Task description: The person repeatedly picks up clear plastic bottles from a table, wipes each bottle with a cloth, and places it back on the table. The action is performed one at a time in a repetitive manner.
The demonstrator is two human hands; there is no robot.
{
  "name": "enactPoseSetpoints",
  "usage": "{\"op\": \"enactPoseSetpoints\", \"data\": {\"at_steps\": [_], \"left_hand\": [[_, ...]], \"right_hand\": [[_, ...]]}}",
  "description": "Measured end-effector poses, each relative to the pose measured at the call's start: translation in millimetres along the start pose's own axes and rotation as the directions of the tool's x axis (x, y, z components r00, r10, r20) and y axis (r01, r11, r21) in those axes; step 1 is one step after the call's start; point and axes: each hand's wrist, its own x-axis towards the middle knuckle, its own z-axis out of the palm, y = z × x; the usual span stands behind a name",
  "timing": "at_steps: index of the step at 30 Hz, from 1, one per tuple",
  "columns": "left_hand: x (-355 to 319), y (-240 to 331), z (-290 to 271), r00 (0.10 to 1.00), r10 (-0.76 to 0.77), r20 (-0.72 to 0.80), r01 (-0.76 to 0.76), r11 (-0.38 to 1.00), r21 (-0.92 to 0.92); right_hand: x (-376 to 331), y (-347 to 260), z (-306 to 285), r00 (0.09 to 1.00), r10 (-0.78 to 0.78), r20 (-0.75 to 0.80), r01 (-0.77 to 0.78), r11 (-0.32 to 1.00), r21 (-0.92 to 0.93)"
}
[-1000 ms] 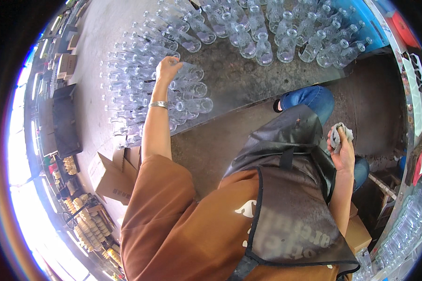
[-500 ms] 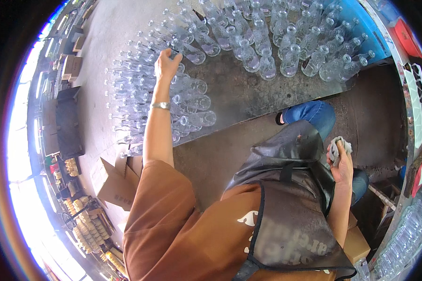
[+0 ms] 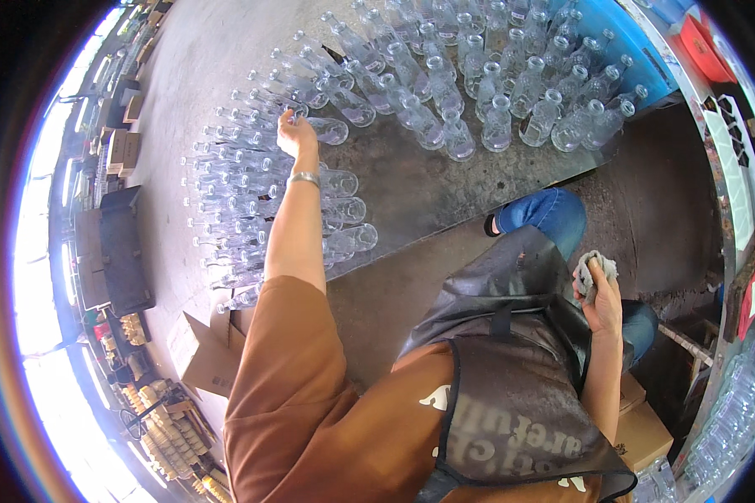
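Stretched out to the upper left, my left hand (image 3: 296, 136) has its fingers closed around the neck of a clear glass bottle (image 3: 329, 130). That bottle stands at the inner edge of a crowd of similar clear bottles (image 3: 247, 184) on the dark tabletop (image 3: 403, 168). The hand partly hides its neck. Low on the right, above my thigh, my right hand (image 3: 602, 306) grips a crumpled grey cloth (image 3: 594, 272). More glass bottles (image 3: 457, 134) stand in rows along the far side of the table, some with textured walls.
A blue panel (image 3: 637, 42) borders the bottles at upper right, with a red basin (image 3: 703, 49) beyond. Cardboard boxes lie at lower left (image 3: 201, 356) and lower right (image 3: 644, 432). Further bottles (image 3: 726, 419) line the right edge. Left stands a black case (image 3: 126, 247).
My left hand has come slightly down and nearer, and a bottle now shows beside its fingers. My right hand still grips the cloth. The whole view has shifted a little.
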Motion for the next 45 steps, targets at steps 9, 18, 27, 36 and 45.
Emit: {"op": "enactPoseSetpoints", "data": {"at_steps": [9,18,27,36,45], "left_hand": [[-99.0,117.2,-170.9,0.931,0.356,0.086,-0.215,0.721,-0.659],[-231.5,196.4,-161.8,0.385,0.651,0.654,0.900,-0.109,-0.421],[-294.4,216.1,-155.2,0.112,0.604,0.789,0.906,0.264,-0.331],[-300.5,218.9,-152.6,0.105,0.563,0.820,0.890,0.315,-0.330],[-303.5,221.9,-147.9,0.083,0.562,0.823,0.849,0.393,-0.354]], "right_hand": [[-24.2,-17.9,19.0,0.990,-0.100,0.096,0.099,0.995,0.008],[-53.3,-17.5,55.8,0.961,-0.062,0.270,0.070,0.997,-0.019],[-73.1,-22.1,82.2,0.881,-0.245,0.405,0.392,0.857,-0.335],[-58.5,-15.6,74.8,0.942,-0.061,0.330,0.174,0.930,-0.325],[-48.5,-14.1,69.8,0.902,-0.153,0.404,0.345,0.818,-0.460]]}}
